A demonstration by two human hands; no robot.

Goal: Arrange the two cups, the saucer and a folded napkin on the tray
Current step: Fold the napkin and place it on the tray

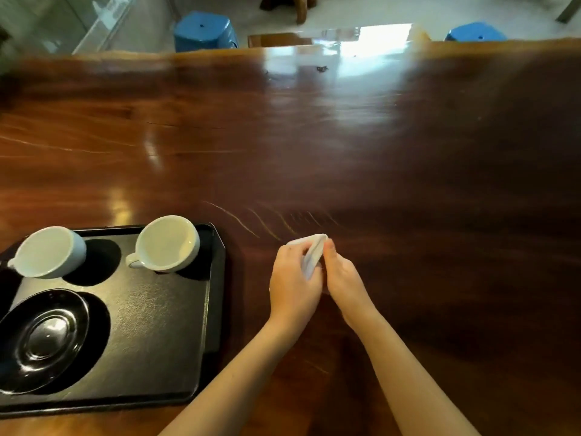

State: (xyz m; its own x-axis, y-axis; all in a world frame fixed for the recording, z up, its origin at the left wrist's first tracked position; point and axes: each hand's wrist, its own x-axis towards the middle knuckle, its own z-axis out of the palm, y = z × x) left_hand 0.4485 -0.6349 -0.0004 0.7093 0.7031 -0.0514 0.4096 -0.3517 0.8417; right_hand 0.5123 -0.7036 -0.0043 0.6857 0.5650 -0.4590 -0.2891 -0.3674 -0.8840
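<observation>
While your left hand and right hand both pinch the white napkin over the counter, just right of the tray, the fold looks loose and could spring open if either grip slips. Both cups sit at the tray's far side and the saucer at its near left. Carry the napkin in low, or your wrist may clip the nearer cup and tip it.
</observation>
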